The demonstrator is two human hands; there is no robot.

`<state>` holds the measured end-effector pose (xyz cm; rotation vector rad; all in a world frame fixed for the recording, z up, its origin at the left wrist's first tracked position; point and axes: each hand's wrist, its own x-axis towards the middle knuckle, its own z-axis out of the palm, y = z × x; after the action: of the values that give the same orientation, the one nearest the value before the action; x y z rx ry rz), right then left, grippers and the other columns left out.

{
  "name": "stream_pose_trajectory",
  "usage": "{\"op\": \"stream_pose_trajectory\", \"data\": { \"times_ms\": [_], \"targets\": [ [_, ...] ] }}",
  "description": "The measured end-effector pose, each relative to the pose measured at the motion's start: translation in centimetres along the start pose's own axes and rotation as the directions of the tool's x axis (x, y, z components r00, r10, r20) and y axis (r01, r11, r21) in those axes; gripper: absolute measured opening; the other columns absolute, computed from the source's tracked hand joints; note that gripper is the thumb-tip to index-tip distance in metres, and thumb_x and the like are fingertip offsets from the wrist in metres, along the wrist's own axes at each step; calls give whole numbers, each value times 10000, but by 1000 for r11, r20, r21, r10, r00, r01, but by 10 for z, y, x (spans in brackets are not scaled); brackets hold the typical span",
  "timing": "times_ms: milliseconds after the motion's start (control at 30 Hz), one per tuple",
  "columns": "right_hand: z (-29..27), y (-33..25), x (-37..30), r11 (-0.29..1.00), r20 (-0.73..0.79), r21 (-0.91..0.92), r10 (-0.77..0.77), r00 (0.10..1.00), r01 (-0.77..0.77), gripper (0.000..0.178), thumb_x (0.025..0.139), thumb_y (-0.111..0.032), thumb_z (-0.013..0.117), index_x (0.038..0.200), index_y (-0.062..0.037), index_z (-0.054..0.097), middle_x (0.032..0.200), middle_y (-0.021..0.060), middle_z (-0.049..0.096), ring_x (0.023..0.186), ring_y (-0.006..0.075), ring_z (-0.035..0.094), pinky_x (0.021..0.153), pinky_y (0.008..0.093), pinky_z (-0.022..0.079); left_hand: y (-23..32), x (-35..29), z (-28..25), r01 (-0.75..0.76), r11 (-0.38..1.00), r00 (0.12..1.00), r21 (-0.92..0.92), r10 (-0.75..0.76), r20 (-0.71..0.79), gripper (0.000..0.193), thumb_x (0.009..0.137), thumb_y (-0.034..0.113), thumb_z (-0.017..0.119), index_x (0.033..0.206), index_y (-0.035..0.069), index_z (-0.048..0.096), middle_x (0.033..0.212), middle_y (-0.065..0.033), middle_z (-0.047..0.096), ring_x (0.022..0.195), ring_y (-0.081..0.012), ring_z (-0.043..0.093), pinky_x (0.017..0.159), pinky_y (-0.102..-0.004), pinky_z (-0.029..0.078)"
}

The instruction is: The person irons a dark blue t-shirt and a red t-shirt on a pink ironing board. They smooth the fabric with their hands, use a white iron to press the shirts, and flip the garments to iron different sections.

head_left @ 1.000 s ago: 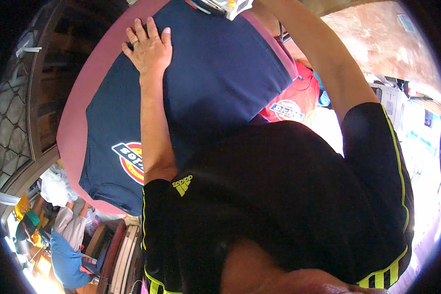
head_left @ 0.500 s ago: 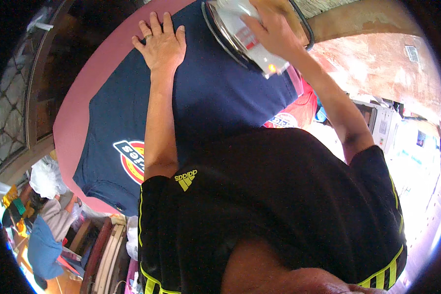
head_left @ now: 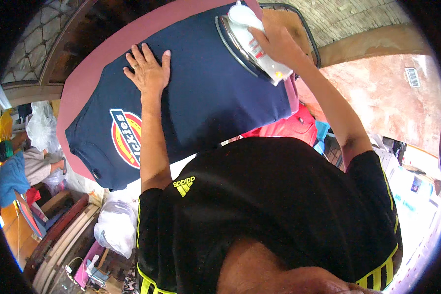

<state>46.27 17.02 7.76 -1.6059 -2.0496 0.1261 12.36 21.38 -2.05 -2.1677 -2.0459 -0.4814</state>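
Note:
A dark navy T-shirt (head_left: pixel 196 63) with a red, yellow and white printed logo lies spread over a pink-covered ironing board (head_left: pixel 78 81). My left hand (head_left: pixel 149 72) rests flat on the shirt, fingers spread, above the logo. Toward the shirt's right end, my right hand (head_left: pixel 278 46) is wrapped round the handle of a white electric iron (head_left: pixel 256 48) with a shiny metal base. The iron's soleplate is down on the fabric or just above it; I cannot tell which. A small orange light glows at its near end.
Red cloth (head_left: pixel 299 126) hangs beyond the board's right end. A dark metal frame (head_left: pixel 312 36) curves behind the iron. White plastic bags (head_left: pixel 116 228) and stacked boards (head_left: pixel 66 240) stand at lower left. A person's leg (head_left: pixel 54 166) shows at far left.
My view has shifted. My left hand has come back from the shirt's far edge, where its fingertips reached the pink cover, onto the shirt. My right hand still grips the iron.

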Motion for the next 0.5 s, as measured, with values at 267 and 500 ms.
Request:
{"op": "stream_pose_trajectory", "data": {
  "times_ms": [267,500],
  "targets": [
    [-7,18,61,971,208,-186,-108,972,147,521,973,-503,578,1168,-20,603,849,275,680,802,443,674,719,517,531,-38,35,16,-10,1000,999,28,11,-34,687,1016,588,357,1540,144,376,1622,-129,306,1499,-385,252,1161,-649,188],
    [-24,18,141,978,419,51,-206,884,204,396,917,-365,643,1126,-29,654,815,259,691,803,402,708,705,470,562,-106,57,13,-95,989,994,111,100,-39,548,1038,559,330,1524,318,406,1616,-28,340,1486,-319,301,1166,-600,228]
  ]
}}
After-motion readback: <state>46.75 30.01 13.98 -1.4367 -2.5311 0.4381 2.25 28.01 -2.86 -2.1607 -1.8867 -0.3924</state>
